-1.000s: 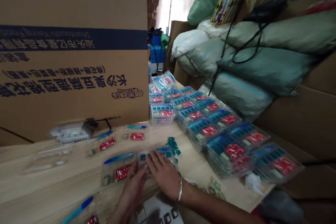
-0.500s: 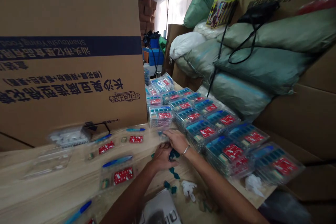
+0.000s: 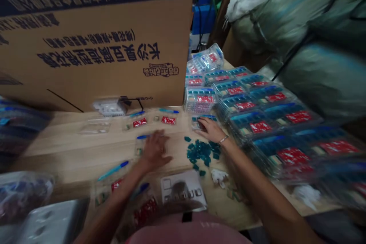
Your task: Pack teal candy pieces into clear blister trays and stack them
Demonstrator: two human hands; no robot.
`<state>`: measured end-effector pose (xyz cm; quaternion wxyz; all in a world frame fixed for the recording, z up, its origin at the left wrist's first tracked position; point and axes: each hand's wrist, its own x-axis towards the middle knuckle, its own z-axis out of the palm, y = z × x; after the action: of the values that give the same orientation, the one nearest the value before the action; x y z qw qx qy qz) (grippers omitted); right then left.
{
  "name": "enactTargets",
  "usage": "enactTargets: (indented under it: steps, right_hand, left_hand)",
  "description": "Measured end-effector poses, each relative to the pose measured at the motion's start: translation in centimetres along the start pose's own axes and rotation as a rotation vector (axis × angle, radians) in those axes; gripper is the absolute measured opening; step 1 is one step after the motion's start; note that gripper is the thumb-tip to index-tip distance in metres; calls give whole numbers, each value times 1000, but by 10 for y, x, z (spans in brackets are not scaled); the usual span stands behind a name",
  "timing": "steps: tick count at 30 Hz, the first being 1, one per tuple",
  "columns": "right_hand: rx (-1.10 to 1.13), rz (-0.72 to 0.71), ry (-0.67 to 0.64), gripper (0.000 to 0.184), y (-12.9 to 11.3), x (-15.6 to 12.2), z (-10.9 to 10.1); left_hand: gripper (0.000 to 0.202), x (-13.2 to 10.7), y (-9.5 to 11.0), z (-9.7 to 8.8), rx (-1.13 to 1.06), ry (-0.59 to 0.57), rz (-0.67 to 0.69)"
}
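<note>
Spread fingers of the right hand (image 3: 210,129), a thin metal bangle (image 3: 223,140) at its wrist, lay on the edge of a clear plastic blister tray (image 3: 198,122) just beyond a loose heap of small teal plastic pieces (image 3: 200,152), while the left hand (image 3: 156,150), too blurred for its grip to be told, was over a second clear tray (image 3: 140,145) left of that heap. Tall stacks of clear trays with red labels (image 3: 257,122) crowded close to the right of the heap, a brown cardboard carton (image 3: 100,57) stood beyond it, and a strip of pale wooden table (image 3: 85,148) lay open well to its left.
</note>
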<state>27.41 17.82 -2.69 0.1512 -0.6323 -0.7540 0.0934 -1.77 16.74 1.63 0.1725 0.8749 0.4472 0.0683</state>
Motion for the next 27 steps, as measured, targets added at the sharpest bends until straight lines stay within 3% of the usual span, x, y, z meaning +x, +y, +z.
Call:
enactTargets:
  steps: [2, 5, 10, 15, 18, 21, 24, 27]
  right_hand:
    - [50, -17, 47, 39, -11, -6, -9]
    - [108, -73, 54, 26, -32, -27, -22]
    - [163, -92, -57, 18, -75, -89, -24]
    - [158, -278, -161, 15, -115, -123, 7]
    - [55, -276, -170, 14, -122, -118, 18]
    - [17, -298, -214, 13, -118, -115, 18]
    - [32, -321, -206, 13, -110, -123, 17]
    - [77, -331, -123, 16, -104, -139, 22]
  left_hand:
    - [91, -11, -36, -9, 124, -81, -134]
    - [97, -13, -67, -12, 198, -113, -125]
    - [100, -6, -82, -12, 202, -67, -24]
    - [98, -3, -97, -24, 118, -20, -56]
    - [91, -12, -87, -38, 139, 48, -65]
    - [93, -34, -58, -42, 117, 36, 23]
    - [96, -57, -23, -24, 1, -117, 100]
    - [101, -60, 1, 7, -68, -208, 98]
